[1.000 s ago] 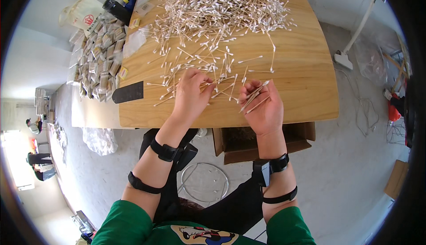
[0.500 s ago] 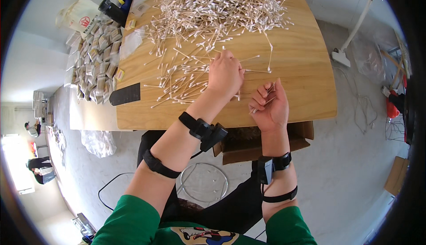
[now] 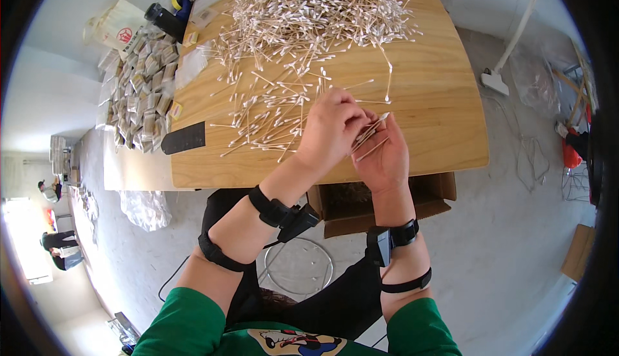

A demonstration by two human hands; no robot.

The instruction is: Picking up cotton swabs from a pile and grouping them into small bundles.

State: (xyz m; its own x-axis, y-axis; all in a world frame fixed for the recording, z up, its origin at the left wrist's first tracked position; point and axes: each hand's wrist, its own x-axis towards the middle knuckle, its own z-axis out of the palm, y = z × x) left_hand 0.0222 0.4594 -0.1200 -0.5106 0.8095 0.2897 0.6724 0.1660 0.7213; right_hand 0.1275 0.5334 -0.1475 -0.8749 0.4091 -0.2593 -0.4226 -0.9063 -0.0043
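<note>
A big heap of cotton swabs (image 3: 319, 8) with wooden sticks covers the far part of the wooden table (image 3: 438, 98); looser swabs (image 3: 271, 114) spread toward the near edge. My right hand (image 3: 387, 156) is closed around a small bundle of swabs (image 3: 369, 135) over the table's front edge. My left hand (image 3: 332, 130) reaches across and pinches the same bundle from the left, its fingers on the sticks. Both wrists wear black straps with small devices.
An open cardboard box (image 3: 380, 198) sits on the floor under the table's front edge. A black rectangular object (image 3: 184, 138) lies at the table's near left corner. Several small packets (image 3: 145, 88) are piled on a white surface to the left. Cables lie on the floor at right.
My left hand went from the loose swabs out to the table's middle, then came back to my right hand and now touches the bundle. My right hand stayed near the front edge.
</note>
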